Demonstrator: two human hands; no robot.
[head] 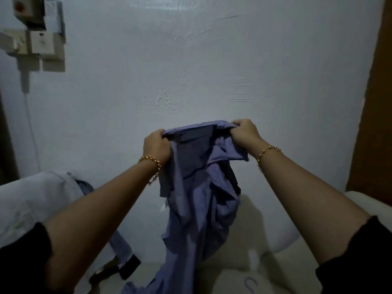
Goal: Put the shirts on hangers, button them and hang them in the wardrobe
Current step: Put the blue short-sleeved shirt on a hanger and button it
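A blue striped shirt [195, 200] hangs in the air in front of a white wall, crumpled and with its tail trailing down to the bed. My left hand [156, 145] grips the shirt's upper edge on the left. My right hand [244, 130] grips the collar area on the right, at about the same height. Both fists are closed round the cloth. No hanger shows on the shirt. A pale hook-shaped thing [250, 283], perhaps a hanger's hook, lies on the bed at the bottom edge.
A cream bed surface [244, 272] lies below. A white pillow [31, 204] sits at the left, with more blue cloth [123, 245] beside it. A brown wooden panel [373, 102] rises at the right. Electrical boxes [38, 37] are mounted on the wall, top left.
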